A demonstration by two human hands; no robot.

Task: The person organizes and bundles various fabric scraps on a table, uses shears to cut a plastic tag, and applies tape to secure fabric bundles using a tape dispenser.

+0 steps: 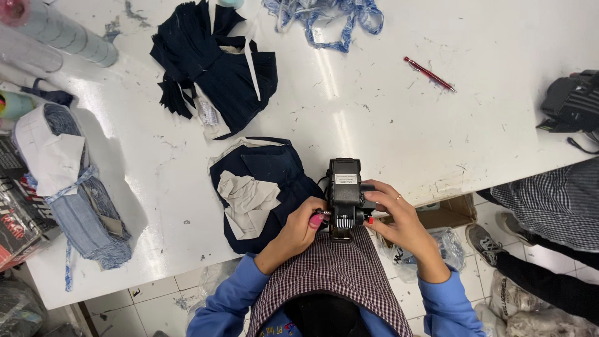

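white and scuffed, the bench (387, 125) carries stacks of dark navy cut fabric pieces (215, 68), a rolled bundle of denim (87, 212) at the left edge, a tangle of blue strips (331, 19) and a red pen (429, 73). at the near edge, just above the person's checked apron (331, 274), sits the black handheld tagging device (344, 196), held between both hands. the left hand (299, 228) is curled against its lower left side, a pink-nailed thumb pressed by the ribbed wheel, while the right hand (393, 215) wraps the right flank with fingers laid over the body. it looks like rigid plastic, blocky and light enough for one hand (the small knobs and wheel near the bottom seem the delicate parts), so a grip around the broad middle of the casing seems safest. just beside it to the left lies a navy fabric stack with a pale lining piece (249, 196), soft and limp, likely to slide apart if lifted by one corner.
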